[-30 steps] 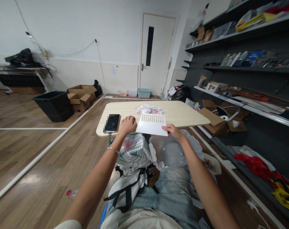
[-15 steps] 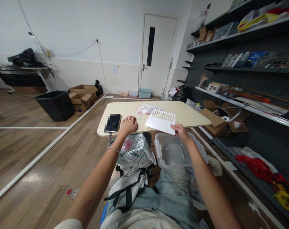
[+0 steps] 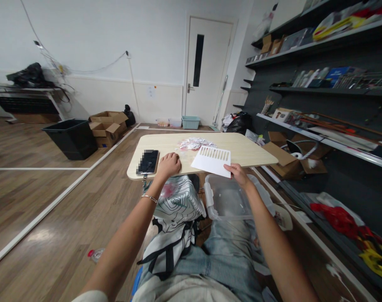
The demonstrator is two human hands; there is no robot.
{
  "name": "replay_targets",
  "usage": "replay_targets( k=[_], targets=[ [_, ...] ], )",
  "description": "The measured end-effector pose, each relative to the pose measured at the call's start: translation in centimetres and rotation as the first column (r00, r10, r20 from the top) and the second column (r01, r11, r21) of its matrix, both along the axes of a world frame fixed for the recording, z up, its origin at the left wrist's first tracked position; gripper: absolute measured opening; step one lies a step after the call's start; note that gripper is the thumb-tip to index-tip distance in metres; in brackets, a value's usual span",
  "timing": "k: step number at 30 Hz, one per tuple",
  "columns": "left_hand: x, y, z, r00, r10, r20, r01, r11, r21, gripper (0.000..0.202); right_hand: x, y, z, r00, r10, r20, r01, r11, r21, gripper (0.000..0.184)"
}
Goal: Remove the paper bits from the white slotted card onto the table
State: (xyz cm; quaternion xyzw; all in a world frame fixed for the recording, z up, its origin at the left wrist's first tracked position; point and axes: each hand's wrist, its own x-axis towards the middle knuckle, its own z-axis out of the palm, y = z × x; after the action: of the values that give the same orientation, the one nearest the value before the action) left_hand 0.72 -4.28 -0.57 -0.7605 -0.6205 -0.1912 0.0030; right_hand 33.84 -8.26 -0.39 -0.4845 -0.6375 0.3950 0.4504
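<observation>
**Slotted Card in Hand Beside a Heap of Scraps**

A white wall [image 3: 84, 33] is filling the upper left of the frame, and dark shelves [image 3: 329, 90] are lining the right. A pale wooden table [image 3: 241, 153] is spanning the centre. A patterned bag [image 3: 178, 205] is slumping below the table's near edge, with a clear plastic box [image 3: 227, 199] sitting just right of it. Mid-frame, a white card [image 3: 208, 164] with a row of slots is jutting over the near edge, its slotted side pointing toward a heap of scraps [image 3: 195, 143], white and pinkish, and overlapping its lower right in this view; whether the card is touching the tabletop, one cannot tell. The right hand [image 3: 238, 172] is pinching the card's near right corner between thumb and fingers. The left hand [image 3: 169, 163] is resting palm down, fingers together and slightly bent, between card and phone [image 3: 151, 162]; the palm is hiding whatever may lie beneath. The step in hand appears to be holding the card out by its corner; moving it would seem to be calling for a firm, level pinch. No brand is showing legibly: a notice [image 3: 152, 92], upper centre-left, and a blue box [image 3: 338, 75], upper right, are defying reading.
</observation>
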Motion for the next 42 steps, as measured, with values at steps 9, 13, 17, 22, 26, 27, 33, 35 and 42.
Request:
replay_targets(
  k=[9, 13, 17, 22, 26, 27, 33, 35, 42],
  targets=[
    [0.0, -0.5, 0.1, 1.000, -0.018, -0.015, 0.018, 1.000, 0.023, 0.033, -0.2, -0.6, -0.2, 0.998, -0.041, 0.053, 0.036, 0.996, 0.076, 0.060],
    [-0.1, -0.6, 0.2, 0.999, -0.029, -0.016, 0.029, 0.999, 0.016, 0.034, -0.4, -1.2, -0.5, 0.997, -0.073, 0.003, 0.073, 0.992, 0.103, 0.057],
    [-0.1, -0.5, 0.2, 1.000, -0.011, -0.005, 0.011, 1.000, 0.006, 0.033, -0.1, -1.3, -0.5, 0.995, -0.101, -0.015, 0.102, 0.990, 0.100, 0.056],
    [-0.1, -0.4, 0.2, 1.000, -0.010, 0.008, 0.010, 1.000, 0.000, 0.033, 0.3, -1.3, 0.0, 0.992, -0.124, -0.019, 0.125, 0.988, 0.087, 0.054],
    [-0.1, -0.4, 0.1, 1.000, -0.005, 0.020, 0.005, 1.000, 0.000, 0.033, 0.5, -1.4, 0.1, 0.989, -0.145, -0.028, 0.147, 0.985, 0.091, 0.054],
    [-0.1, -0.4, 0.1, 1.000, -0.004, 0.023, 0.004, 1.000, -0.002, 0.032, 0.6, -1.4, 0.1, 0.989, -0.148, -0.027, 0.150, 0.985, 0.091, 0.055],
    [-0.1, -0.3, 0.1, 0.999, -0.001, 0.034, 0.002, 1.000, -0.013, 0.032, 0.3, -1.2, 0.2, 0.991, -0.134, -0.018, 0.135, 0.987, 0.087, 0.055],
    [0.0, -0.3, 0.1, 1.000, -0.001, 0.030, 0.001, 1.000, -0.014, 0.033, 0.2, -1.2, 0.3, 0.992, -0.122, -0.017, 0.123, 0.989, 0.080, 0.055],
    [0.0, -0.4, 0.1, 1.000, -0.002, 0.022, 0.003, 1.000, -0.007, 0.034, 0.1, -1.3, 0.5, 0.992, -0.124, -0.020, 0.125, 0.989, 0.084, 0.056]
  ],
)
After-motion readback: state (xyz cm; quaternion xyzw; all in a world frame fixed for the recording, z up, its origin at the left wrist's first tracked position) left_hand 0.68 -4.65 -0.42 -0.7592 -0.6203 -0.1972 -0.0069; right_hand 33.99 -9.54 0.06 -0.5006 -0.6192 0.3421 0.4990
